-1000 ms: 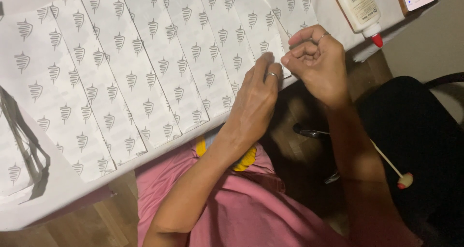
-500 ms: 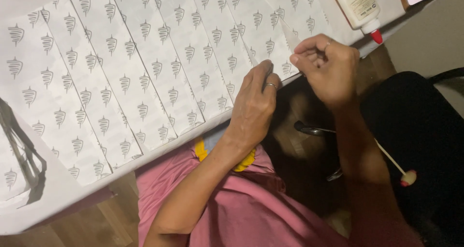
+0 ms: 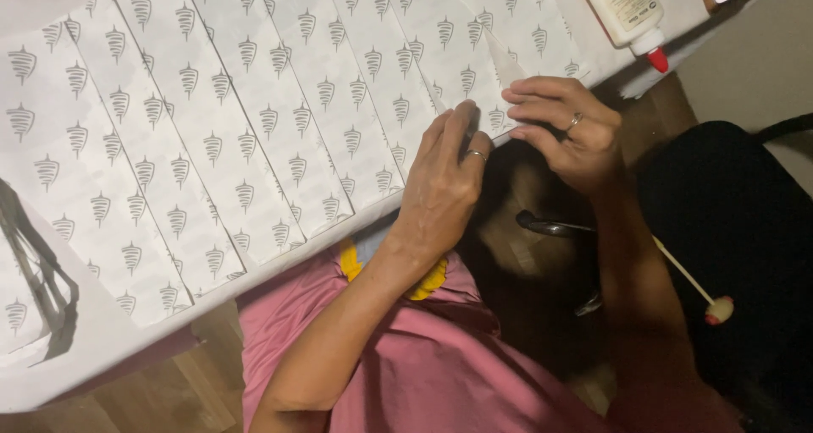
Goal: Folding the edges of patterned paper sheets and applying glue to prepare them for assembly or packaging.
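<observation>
Several long white paper strips (image 3: pixel 254 120) printed with grey leaf-like marks lie side by side across a white table (image 3: pixel 102 348). My left hand (image 3: pixel 445 183) lies flat on the near end of one strip at the table's edge, fingers together, a ring on one finger. My right hand (image 3: pixel 563 128) is just to its right, fingertips pressing the end of the neighbouring strip (image 3: pixel 500 86), also with a ring. Neither hand lifts anything off the table.
A white glue bottle (image 3: pixel 622 10) with a red tip lies at the table's far right. A thin stick with a ball end (image 3: pixel 703 297) pokes out over a dark seat (image 3: pixel 728 213). Pink clothing (image 3: pixel 423 365) covers my lap; wooden floor (image 3: pixel 169 399) shows below.
Both hands have slid right and down onto the strip ends. My right hand, earlier pinched with fingers curled, now presses flat on the paper.
</observation>
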